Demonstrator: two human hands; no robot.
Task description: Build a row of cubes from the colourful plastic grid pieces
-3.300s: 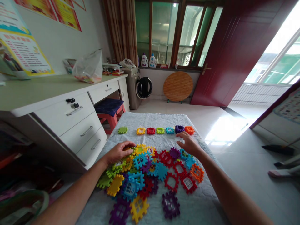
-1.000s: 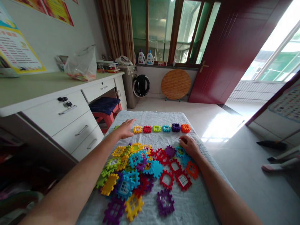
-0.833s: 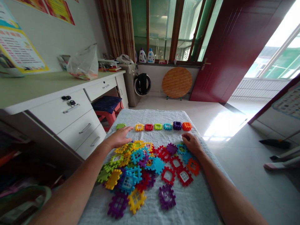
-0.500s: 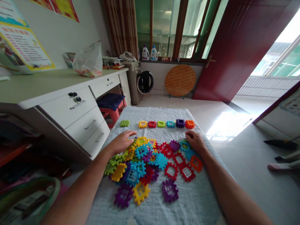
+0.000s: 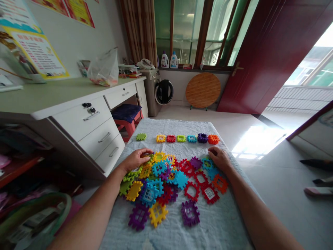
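Observation:
My left hand [image 5: 135,159] rests at the upper left edge of a heap of plastic interlocking building pieces [image 5: 156,169], its fingers apart and nothing held. My right hand [image 5: 220,157] lies on the cloth at the heap's right side, loosely bent and holding nothing visible, beside a blue-and-green piece [image 5: 207,163]. The heap mixes yellow, blue, green, purple and red notched squares, some with window grids. Nearer me lie a purple window piece [image 5: 190,213] and a yellow one [image 5: 158,213]. Beyond my hands runs a row of block shapes, from a yellow block [image 5: 160,138] to an orange block [image 5: 213,139].
A lone green piece [image 5: 141,137] lies left of the row on the cloth-covered table [image 5: 179,126]. At left stands a white desk [image 5: 85,135] with a red stool [image 5: 127,116] partly under it. A washing machine [image 5: 152,92] and a round wooden tabletop [image 5: 203,89] are farther back.
The whole view has shifted slightly, so everything appears a little farther right. Both hands keep nearly the same places beside the pieces, and no piece has visibly moved.

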